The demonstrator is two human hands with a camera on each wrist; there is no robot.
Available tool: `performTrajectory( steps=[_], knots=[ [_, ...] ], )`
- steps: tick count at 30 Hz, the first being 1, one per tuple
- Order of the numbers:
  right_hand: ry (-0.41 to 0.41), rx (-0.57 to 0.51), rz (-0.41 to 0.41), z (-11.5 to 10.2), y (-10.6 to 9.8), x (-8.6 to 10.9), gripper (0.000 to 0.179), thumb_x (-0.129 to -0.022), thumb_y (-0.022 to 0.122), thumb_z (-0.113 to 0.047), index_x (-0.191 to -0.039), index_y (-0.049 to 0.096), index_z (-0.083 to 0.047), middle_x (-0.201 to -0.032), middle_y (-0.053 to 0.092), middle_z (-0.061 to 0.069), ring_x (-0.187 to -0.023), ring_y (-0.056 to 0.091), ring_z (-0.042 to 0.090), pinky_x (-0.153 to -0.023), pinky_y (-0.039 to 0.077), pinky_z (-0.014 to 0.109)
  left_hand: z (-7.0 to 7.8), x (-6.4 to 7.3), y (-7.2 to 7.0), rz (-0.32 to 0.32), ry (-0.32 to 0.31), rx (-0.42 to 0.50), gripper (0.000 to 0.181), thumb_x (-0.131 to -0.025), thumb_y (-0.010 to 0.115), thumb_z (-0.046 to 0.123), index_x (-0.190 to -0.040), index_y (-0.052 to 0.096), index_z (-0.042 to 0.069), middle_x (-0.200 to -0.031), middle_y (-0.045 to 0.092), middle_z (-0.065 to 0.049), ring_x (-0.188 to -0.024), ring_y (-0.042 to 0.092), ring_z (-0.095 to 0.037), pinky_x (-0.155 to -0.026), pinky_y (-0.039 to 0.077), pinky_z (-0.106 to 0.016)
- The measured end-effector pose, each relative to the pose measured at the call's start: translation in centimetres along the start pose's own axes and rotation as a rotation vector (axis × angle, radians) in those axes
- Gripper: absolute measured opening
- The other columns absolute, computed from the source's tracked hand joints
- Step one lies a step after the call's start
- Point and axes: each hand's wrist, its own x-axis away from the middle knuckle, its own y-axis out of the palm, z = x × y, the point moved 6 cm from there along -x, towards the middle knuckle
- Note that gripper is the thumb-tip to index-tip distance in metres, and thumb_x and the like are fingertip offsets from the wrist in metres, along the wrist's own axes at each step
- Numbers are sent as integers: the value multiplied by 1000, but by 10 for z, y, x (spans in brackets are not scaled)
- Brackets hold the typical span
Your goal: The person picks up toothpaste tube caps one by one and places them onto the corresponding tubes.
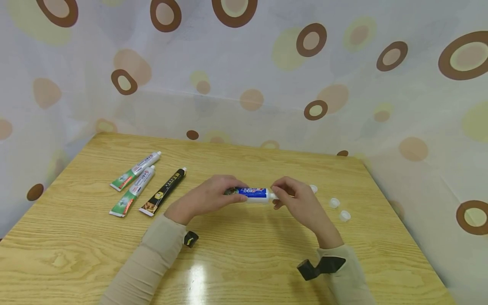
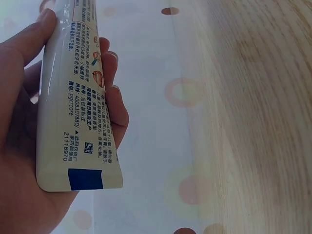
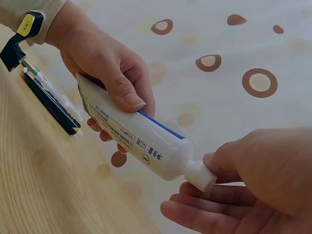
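My left hand grips a blue and white toothpaste tube above the middle of the table, its neck pointing right. In the left wrist view the tube's printed white back and flat crimped end show, with fingers wrapped round its sides. My right hand is at the neck end. Seen from the right wrist, its thumb and index finger pinch the white cap, which sits at the neck of the tube. The other fingers of that hand stretch out below the cap.
Left on the wooden table lie two green and white toothpaste tubes and a black one. Three white caps lie to the right. A dotted curtain hangs behind.
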Motion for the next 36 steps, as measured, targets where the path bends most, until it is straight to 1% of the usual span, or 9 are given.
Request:
performTrajectory(
  steps=[2,5,8,14,18,21,26,30,36],
  knots=[
    [4,-8,10,0,-1,0,18,-102,57,-17,-109,64,-2,-99,66,17,-76,69,21,-72,60,38,0,0,-1,4,2,3,39,-99,60,40,-130,65,17,-118,67,1,-95,59,-11,-82,50,-30],
    [-21,-3,38,-4,-2,1,15,-100,60,-14,-108,65,-3,-98,67,14,-76,68,20,-72,60,34,1,1,-3,12,5,8,39,-98,60,40,-130,65,17,-117,67,1,-94,59,-11,-82,50,-30],
    [-67,-7,58,-9,-4,2,10,-97,64,-9,-106,66,-6,-100,67,11,-83,67,20,-76,59,28,3,1,-5,21,11,15,38,-98,61,39,-129,65,16,-115,67,1,-93,59,-12,-81,50,-30],
    [-132,13,84,-14,-9,6,12,-94,67,-8,-105,67,-14,-106,66,4,-97,66,17,-85,56,25,3,3,-8,31,12,30,40,-99,60,38,-132,64,16,-115,67,0,-94,60,-12,-83,51,-31],
    [-153,14,143,-15,-19,8,13,-93,67,-5,-104,68,-12,-105,66,4,-98,65,11,-87,55,23,1,3,-10,43,16,17,41,-99,59,38,-133,63,15,-118,67,-2,-95,60,-13,-84,51,-31],
    [-165,-18,167,-16,-23,9,12,-91,69,-3,-102,68,-8,-102,66,7,-96,65,9,-85,56,21,0,4,-11,51,18,22,40,-99,60,36,-133,63,15,-118,67,-2,-96,60,-13,-84,50,-31],
    [-184,-20,133,-17,-16,5,11,-92,70,-7,-102,69,-8,-102,67,7,-95,65,12,-85,56,22,1,4,-12,51,20,50,40,-99,60,36,-133,63,15,-117,67,-2,-95,60,-13,-85,51,-31],
    [-170,3,120,-17,-11,3,10,-93,69,-10,-101,68,-14,-103,67,3,-96,64,15,-85,56,23,2,4,-13,56,17,57,39,-99,60,37,-132,64,16,-115,68,0,-95,60,-13,-84,51,-31],
    [-157,-13,113,-17,-7,5,10,-93,69,-9,-101,68,-15,-103,67,3,-95,64,18,-85,56,24,2,4,-12,47,18,83,39,-99,61,36,-131,64,16,-115,68,-1,-94,60,-13,-83,51,-30]
  ],
)
